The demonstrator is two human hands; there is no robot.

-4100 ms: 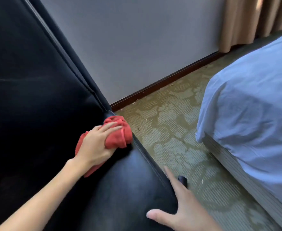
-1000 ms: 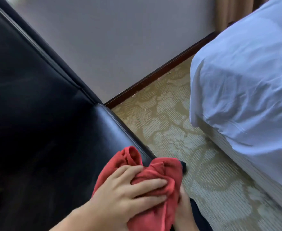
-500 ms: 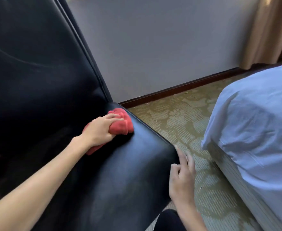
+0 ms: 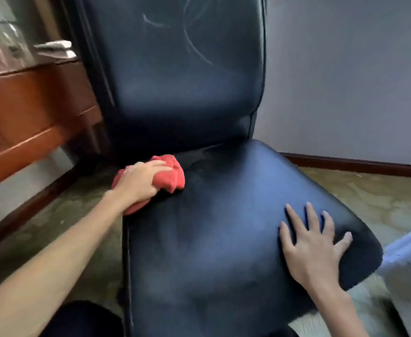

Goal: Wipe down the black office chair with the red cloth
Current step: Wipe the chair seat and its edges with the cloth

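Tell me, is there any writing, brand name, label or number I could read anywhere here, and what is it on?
None can be read.
The black leather office chair shows only pale curved smear marks on its backrest, no logo or tag.
The crumpled red cloth gripped by the left hand is plain.
The white papers on the brown wooden desk are too blurred to show any text.

Black chair (image 4: 199, 239); red cloth (image 4: 170, 177); floral olive carpet (image 4: 369, 195).
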